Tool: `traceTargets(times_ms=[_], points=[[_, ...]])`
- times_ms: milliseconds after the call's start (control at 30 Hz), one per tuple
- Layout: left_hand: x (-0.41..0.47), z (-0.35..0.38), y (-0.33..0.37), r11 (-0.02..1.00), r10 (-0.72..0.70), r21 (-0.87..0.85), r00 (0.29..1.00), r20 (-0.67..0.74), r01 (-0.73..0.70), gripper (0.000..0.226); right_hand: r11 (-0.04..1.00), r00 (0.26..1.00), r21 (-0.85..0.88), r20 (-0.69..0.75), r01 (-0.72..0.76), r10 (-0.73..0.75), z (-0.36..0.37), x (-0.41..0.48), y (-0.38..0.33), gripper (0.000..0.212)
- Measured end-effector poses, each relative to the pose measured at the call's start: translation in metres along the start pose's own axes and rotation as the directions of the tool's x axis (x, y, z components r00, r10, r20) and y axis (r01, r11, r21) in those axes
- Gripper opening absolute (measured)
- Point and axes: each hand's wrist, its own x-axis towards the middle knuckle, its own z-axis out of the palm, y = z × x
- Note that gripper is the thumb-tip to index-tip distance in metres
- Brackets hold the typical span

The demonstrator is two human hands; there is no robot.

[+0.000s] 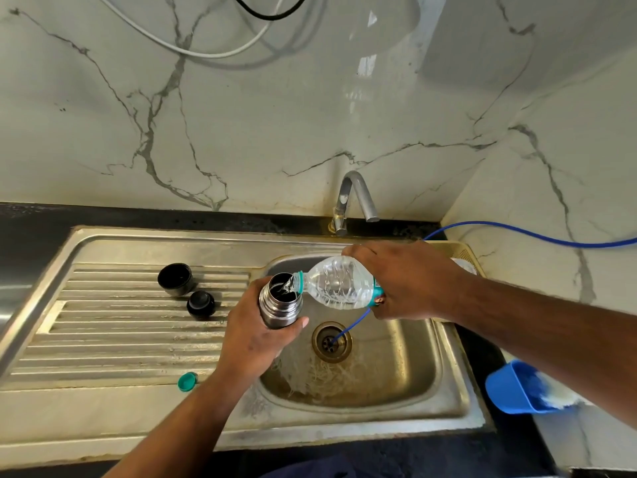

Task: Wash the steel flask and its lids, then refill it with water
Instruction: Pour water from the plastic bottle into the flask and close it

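Item: green cap (pixel 188 381), lying loose on the sink (pixel 103 408) ledge nearest you.

Item: left hand (pixel 256 334), gripping the flask (pixel 280 301) around its lower body; you are holding it upright over the basin's left edge, mouth open.

Item: right hand (pixel 408 279), clasping the base end of the bottle (pixel 339 282); you are tipping it with its long axis running nearly level, right to left, neck just beside the flask rim, water streaming in.

Item: two black lids, the small lid (pixel 201 304) and cup lid (pixel 175 279), resting on the drainboard, left of the flask, nearer your left hand.

Item: tap (pixel 355 198), standing behind, no water seen running.

Judgement: refill under way; bottle neck over flask mouth is governing the pour.
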Motion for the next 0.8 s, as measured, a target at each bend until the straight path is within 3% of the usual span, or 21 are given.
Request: traceTargets(times_ms=[800], points=[[-0.0019, -0.001, 0.0015, 1.0, 0.013, 0.002, 1.0, -0.012, -0.013, 0.077, 1.0, 1.0, 0.014, -0.009, 0.015, -0.015, -0.0018, 0.0019, -0.0031, 0.099]])
